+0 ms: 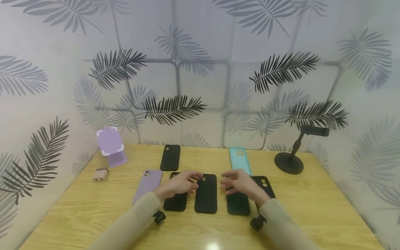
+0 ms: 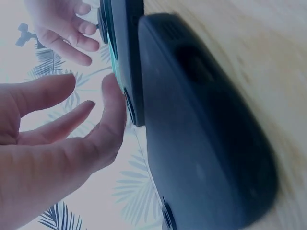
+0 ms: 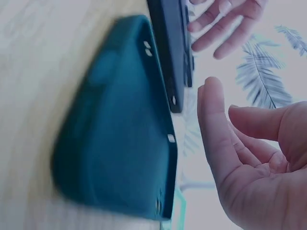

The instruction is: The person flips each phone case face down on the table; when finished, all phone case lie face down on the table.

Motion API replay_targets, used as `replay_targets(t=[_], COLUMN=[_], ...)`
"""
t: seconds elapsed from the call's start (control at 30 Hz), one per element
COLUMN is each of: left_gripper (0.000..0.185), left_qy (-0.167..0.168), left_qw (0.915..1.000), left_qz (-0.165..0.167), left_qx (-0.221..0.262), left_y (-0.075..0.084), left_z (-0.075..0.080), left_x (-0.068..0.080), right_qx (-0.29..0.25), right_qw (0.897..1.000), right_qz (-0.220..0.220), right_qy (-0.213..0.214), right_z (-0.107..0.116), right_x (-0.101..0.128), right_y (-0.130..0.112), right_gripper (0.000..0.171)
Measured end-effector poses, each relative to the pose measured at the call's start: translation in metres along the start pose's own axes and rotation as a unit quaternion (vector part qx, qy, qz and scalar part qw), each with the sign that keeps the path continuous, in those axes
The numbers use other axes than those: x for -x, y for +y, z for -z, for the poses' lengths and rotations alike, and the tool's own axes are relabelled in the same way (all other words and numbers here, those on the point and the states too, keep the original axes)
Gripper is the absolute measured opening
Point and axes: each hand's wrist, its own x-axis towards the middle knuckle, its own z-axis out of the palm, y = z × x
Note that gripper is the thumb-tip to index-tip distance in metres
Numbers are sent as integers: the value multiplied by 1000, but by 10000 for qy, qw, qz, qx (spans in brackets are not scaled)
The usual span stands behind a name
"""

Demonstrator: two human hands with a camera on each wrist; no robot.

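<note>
My left hand [image 1: 180, 183] hovers over a black phone case [image 1: 175, 203], its fingers loosely bent and holding nothing. Its fingertips overlap the top edge of a second black phone case [image 1: 206, 196] in the middle in the head view. In the left wrist view, a black case [image 2: 187, 139] lies below the loosely bent fingers [image 2: 112, 110]. Above a dark green phone case [image 1: 238, 205] is my right hand [image 1: 240, 182], also relaxed and holding nothing. The right wrist view shows that green case [image 3: 124, 139] with its hollow inner side up, the fingers [image 3: 213, 124] apart from it.
A lavender case [image 1: 149, 184] lies left, another black case [image 1: 264, 184] right. Behind are a black case [image 1: 170, 158] and a turquoise case [image 1: 241, 163]. A lavender stand [image 1: 110, 141] and a pink plug adapter [image 1: 101, 174] stand left; a black phone stand [image 1: 289, 163] stands back right.
</note>
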Motion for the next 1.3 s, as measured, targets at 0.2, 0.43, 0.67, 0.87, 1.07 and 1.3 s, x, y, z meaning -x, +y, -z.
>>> replay_targets(t=[0.2,0.43,0.67,0.87,1.07,1.3], left_gripper=[42,42,48,53,55,55], left_qy=[190,185,-159,-216,-167,37], left_qw=[9993,9987,9979,9991,9992,9963], left_qz=[-311,-400,-422,-292,-348,-191], left_qx=[-51,264,463,234,96,842], left_y=[5,11,18,19,18,21], left_z=[-10,-36,-62,-73,-79,-77], left_x=[-4,-15,-26,-27,-31,-30], right_qx=[98,554,1171,1304,1240,1124], right_qw=[9999,9971,9907,9903,9920,9936], right_qz=[113,274,232,147,68,66], right_qy=[45,448,654,449,221,39], right_z=[22,41,54,53,51,47], right_x=[14,30,42,47,48,46], right_y=[4,17,24,24,25,24], right_gripper=[38,35,34,34,36,31])
